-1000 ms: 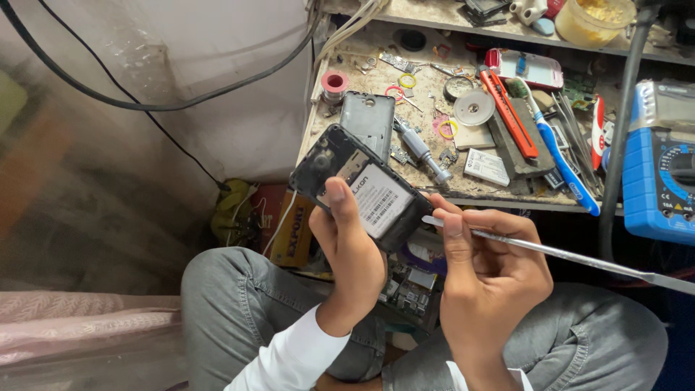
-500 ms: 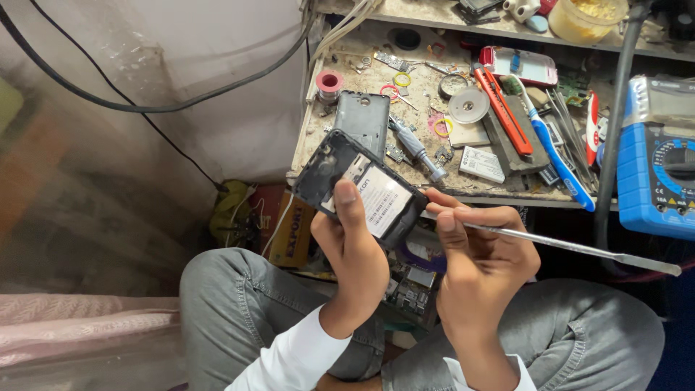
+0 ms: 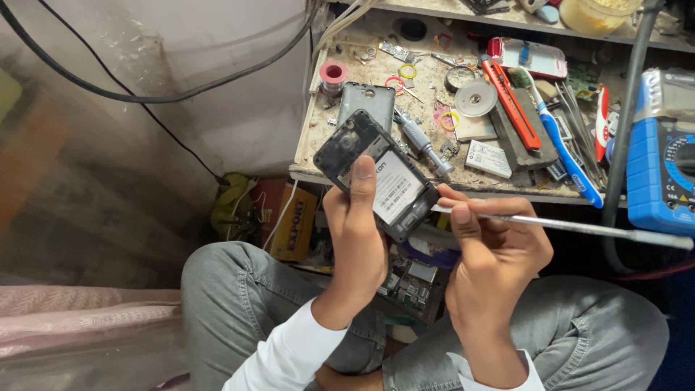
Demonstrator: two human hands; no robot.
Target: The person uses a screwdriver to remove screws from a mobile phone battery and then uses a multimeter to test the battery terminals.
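My left hand point(image 3: 357, 230) grips an opened dark phone point(image 3: 376, 174) with its back off, thumb pressed across the middle; a white-labelled battery shows inside. My right hand point(image 3: 492, 250) pinches a long thin metal tool point(image 3: 579, 229) whose tip touches the phone's lower right edge. The tool's shaft runs out to the right. Both hands hover above my lap, in grey trousers, just in front of the workbench edge.
A cluttered low workbench point(image 3: 318, 156) holds a grey phone back cover point(image 3: 366, 105), a screwdriver point(image 3: 423, 141), an orange cutter point(image 3: 510, 105), a blue toothbrush point(image 3: 568, 156), tape rolls and small parts. A blue multimeter point(image 3: 660, 174) stands at right. Circuit boards point(image 3: 409, 282) lie under my hands.
The phone and both hands have shifted slightly; the tool tip stays at the phone's lower right edge. The camera view has moved a little.
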